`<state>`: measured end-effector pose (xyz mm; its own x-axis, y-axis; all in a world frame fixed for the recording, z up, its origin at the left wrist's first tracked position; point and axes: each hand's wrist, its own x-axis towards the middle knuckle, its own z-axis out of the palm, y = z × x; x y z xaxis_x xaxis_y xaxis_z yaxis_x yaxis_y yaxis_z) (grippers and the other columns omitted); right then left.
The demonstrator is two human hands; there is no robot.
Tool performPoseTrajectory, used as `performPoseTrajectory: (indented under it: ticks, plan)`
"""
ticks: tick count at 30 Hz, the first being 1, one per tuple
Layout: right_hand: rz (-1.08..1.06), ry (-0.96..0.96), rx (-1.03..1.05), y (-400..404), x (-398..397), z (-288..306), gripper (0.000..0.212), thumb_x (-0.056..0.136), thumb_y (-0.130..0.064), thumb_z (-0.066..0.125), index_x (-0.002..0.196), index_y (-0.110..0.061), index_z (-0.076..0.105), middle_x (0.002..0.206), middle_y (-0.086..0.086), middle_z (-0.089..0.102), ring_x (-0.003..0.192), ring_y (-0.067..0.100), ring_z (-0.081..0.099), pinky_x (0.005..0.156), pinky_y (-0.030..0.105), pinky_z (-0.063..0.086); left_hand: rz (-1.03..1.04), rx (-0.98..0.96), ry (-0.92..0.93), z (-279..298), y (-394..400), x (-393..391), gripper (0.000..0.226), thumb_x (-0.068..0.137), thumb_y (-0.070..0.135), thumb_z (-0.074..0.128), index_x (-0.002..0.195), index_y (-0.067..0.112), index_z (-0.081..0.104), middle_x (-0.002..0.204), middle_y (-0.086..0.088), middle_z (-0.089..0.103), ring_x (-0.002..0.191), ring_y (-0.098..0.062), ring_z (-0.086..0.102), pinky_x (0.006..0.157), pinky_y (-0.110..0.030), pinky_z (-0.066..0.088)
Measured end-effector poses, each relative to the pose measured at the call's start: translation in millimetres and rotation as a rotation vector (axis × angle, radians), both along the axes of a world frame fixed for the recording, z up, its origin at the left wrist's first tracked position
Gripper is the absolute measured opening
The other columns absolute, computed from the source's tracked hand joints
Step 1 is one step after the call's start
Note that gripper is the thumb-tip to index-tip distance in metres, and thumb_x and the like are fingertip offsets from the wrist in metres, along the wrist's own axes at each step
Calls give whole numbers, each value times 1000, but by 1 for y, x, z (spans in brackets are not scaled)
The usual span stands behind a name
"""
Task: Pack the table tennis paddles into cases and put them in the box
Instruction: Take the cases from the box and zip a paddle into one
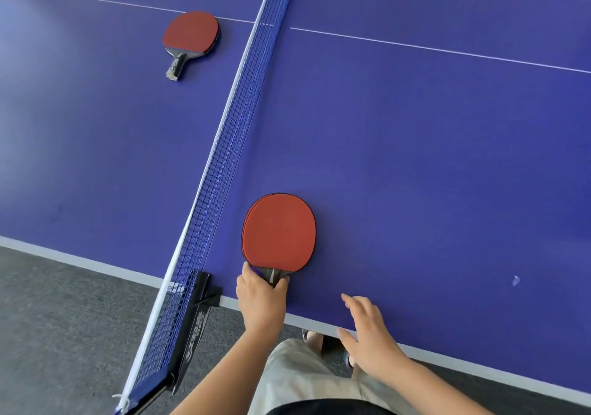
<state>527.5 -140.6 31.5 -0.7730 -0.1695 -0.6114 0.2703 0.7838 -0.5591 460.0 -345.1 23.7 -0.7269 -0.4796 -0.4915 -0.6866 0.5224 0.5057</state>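
A red-faced paddle (279, 232) lies flat on the blue table tennis table (431, 159), near the front edge and just right of the net. My left hand (261, 299) grips its short dark handle from below. My right hand (367, 331) hovers over the table's front edge to the right, fingers relaxed and holding nothing. A second red paddle (191, 35) lies flat on the far side of the net, handle pointing toward me. No case or box shows in this view.
The blue net (220, 171) runs diagonally from the top centre to the bottom left, clamped to the table edge by a black post (195, 315). Grey carpet (64, 318) lies below the table's edge. My light trousers show at the bottom.
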Motion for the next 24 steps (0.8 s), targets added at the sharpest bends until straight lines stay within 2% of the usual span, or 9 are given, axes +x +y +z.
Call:
performPoseTrajectory:
  ticks: [4,17,24]
  plan:
    - [-24,-11,4,-2,-1,-1,65,100,-34,50,155,-20,17,144,-10,27,132,9,28,110,25,31,-20,-50,-32,0,7,0,62,84,29,72,132,0,45,118,-20,54,116,-38,45,98,-42,33]
    - [-18,-42,33,-4,-2,-1,67,100,-37,48,156,-19,16,146,-8,25,135,13,26,112,30,30,-73,-106,-99,2,4,0,62,87,30,70,134,0,44,119,-21,54,115,-40,46,99,-47,35]
    - [-13,-67,51,-6,-4,1,67,100,-39,47,156,-20,15,148,-8,24,136,12,26,112,30,31,-91,-84,-148,0,4,-1,52,87,20,69,127,1,43,119,-22,53,114,-41,46,97,-48,38]
